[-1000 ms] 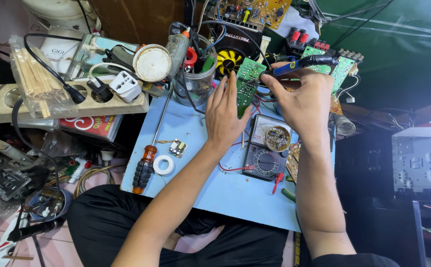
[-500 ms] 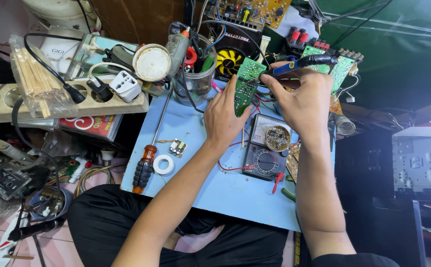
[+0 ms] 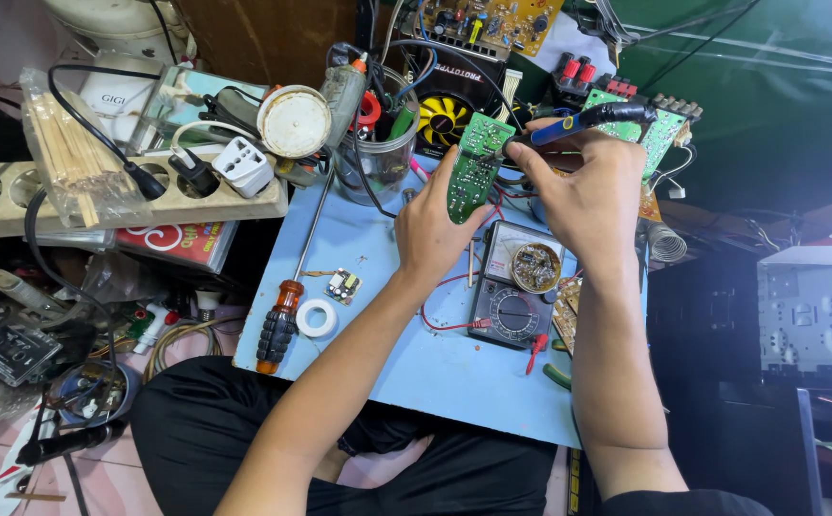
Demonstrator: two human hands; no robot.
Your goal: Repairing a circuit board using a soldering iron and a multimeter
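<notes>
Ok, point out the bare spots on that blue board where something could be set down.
Free: the near strip of the blue board below the meter, and the patch between the screwdriver shaft and the left hand. Crowded: the far edge around the cup and circuit board.

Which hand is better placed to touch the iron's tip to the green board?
Right. The right hand already grips the blue-handled soldering iron, its tip at the board's upper edge. The left hand is busy holding the green circuit board upright.
</notes>
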